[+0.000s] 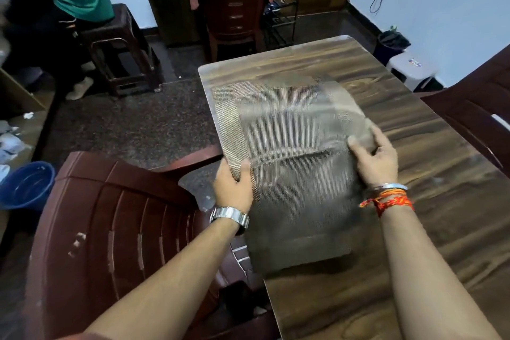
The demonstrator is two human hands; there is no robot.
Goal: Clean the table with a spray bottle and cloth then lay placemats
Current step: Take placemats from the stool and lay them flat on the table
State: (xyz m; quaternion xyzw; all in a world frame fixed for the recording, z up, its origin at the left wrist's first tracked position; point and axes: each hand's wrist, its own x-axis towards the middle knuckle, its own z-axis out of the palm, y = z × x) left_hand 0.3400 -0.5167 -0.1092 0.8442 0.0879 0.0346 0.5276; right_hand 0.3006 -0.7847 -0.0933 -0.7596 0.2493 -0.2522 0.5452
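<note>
Laying placemats at the table's left edge

Your left hand (234, 188) and right hand (376, 160) each pinch a side of the held placemat (298, 188), fingers closed on it, above another placemat (229, 107) lying by the table (414, 124) far-left corner. Lower it flat, square to the edge, clear of the overhang.

1. The table (414, 124) top looks like dark wood grain, smooth with a soft sheen.
2. On the table, the placemats (289, 130) are a fine, matt, ribbed weave.
3. Left of the table, the chair (116, 218) is glossy moulded plastic.
</note>
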